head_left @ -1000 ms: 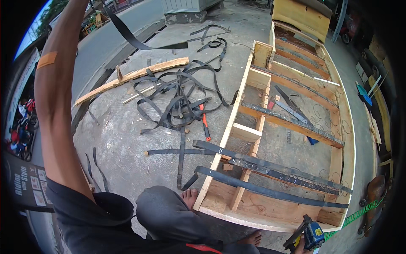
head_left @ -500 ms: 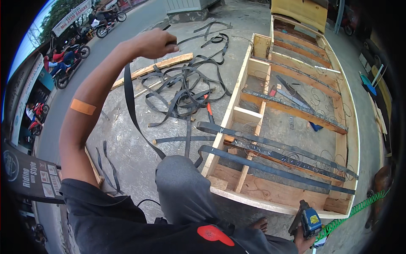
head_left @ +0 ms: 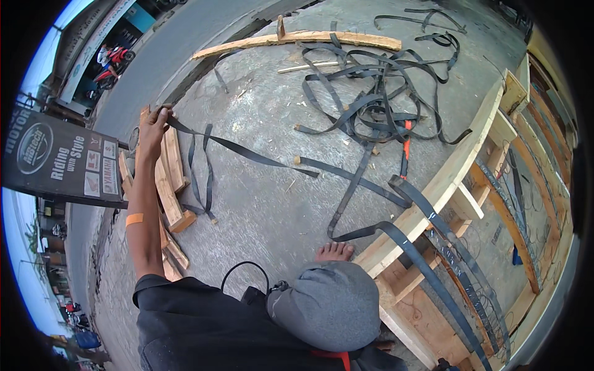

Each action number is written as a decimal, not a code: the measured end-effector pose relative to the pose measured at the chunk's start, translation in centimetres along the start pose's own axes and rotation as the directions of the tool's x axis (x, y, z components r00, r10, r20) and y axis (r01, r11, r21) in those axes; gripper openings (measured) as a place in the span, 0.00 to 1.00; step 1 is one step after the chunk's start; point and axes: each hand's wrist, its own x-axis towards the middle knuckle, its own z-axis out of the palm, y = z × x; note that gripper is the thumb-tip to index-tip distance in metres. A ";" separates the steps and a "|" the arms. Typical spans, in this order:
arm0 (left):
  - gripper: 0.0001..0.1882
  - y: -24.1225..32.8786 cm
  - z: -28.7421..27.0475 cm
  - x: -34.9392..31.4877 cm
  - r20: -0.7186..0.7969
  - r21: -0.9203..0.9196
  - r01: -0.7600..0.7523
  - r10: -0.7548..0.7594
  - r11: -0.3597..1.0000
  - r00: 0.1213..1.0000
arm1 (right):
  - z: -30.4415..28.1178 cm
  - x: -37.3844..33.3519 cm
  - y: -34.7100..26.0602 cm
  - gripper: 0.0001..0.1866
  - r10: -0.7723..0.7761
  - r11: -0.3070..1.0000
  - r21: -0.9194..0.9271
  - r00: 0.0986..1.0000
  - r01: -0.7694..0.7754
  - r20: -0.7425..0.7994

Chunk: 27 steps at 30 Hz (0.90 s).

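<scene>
My left hand [head_left: 154, 126] is stretched far out to the left, its fingers closed on the end of a black strap [head_left: 241, 149]. From there the strap runs to the right and its other end hangs just over the concrete or lies on it; I cannot tell which. A wooden frame [head_left: 447, 176] lies to my right, with several black straps [head_left: 421, 260] across its near end, some dotted with staples. My right hand is out of sight. Only a small dark piece of a tool [head_left: 443, 365] shows at the lower edge.
Tangled black straps [head_left: 371, 111] lie on the ground, with an orange-handled tool [head_left: 406, 148] beside them. A long plank [head_left: 297, 39] is beyond. Cut timber [head_left: 167, 179] is stacked under my left arm, next to a dark sign board [head_left: 62, 157]. A road runs at the left.
My view has swung left. My left hand has gone out to the left, drawing the strap along. My right hand, which held a blue nail gun on a green hose, has left the view.
</scene>
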 end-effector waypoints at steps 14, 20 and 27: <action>0.34 -19.5 4.6 -19.2 0.027 0.724 0.025 -0.065 0.689 0.997 | 15.9 6.7 -2.6 0.27 -0.001 0.996 -0.085 0.907 0.041 0.421; 0.33 -12.3 19.2 -24.6 0.727 0.445 -0.535 0.058 0.718 0.684 | 15.6 6.6 -2.5 0.28 0.012 0.994 -0.101 0.904 0.035 0.428; 0.12 -17.0 14.7 -21.5 0.718 0.597 -0.509 -0.129 0.621 0.684 | 15.1 7.0 -2.4 0.29 0.006 0.995 -0.094 0.911 0.036 0.413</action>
